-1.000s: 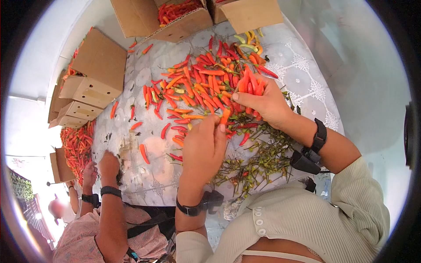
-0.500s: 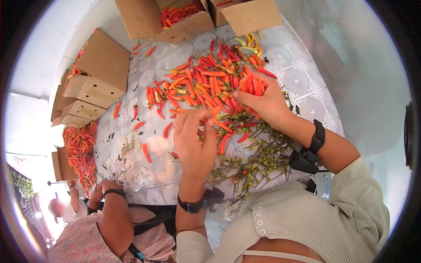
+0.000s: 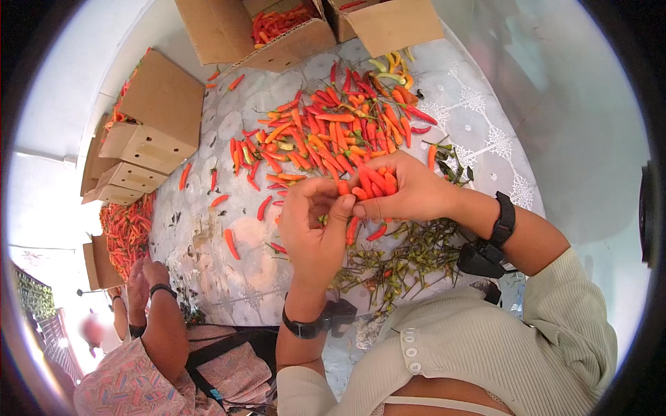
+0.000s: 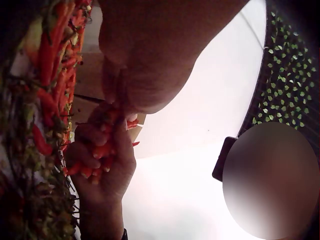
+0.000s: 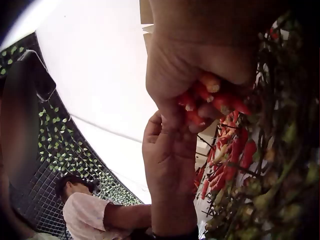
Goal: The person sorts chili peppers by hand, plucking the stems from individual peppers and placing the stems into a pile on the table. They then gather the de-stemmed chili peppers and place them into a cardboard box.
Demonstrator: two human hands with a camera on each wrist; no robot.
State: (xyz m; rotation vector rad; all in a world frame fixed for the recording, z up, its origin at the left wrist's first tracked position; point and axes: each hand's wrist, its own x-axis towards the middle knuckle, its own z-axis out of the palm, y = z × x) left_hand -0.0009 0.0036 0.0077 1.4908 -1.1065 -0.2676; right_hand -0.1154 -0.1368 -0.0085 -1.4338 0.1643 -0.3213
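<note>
My right hand (image 3: 406, 193) grips a bunch of red and orange chillies (image 3: 374, 182) just above the table, in front of my chest. My left hand (image 3: 316, 222) is right beside it, fingers curled, and its fingertips pinch an orange chilli (image 3: 343, 188) at the edge of the bunch. In the right wrist view the right hand (image 5: 200, 65) closes round the chillies (image 5: 210, 100), with the left hand (image 5: 170, 150) below it. The left wrist view has the left hand (image 4: 145, 60) close up, and the right hand (image 4: 100, 160) with its chillies (image 4: 102, 150) behind it.
A big loose pile of chillies (image 3: 333, 125) lies on the patterned tablecloth (image 3: 479, 104) beyond my hands. Green stems (image 3: 402, 256) are heaped near the front edge. Cardboard boxes (image 3: 163, 104) stand at the left and far side, some filled with chillies (image 3: 277, 19). Another person (image 3: 152, 340) sits at the lower left.
My right hand has come back from the pile toward me with its bunch. My left hand picked an orange chilli from the table and brought it up to the bunch.
</note>
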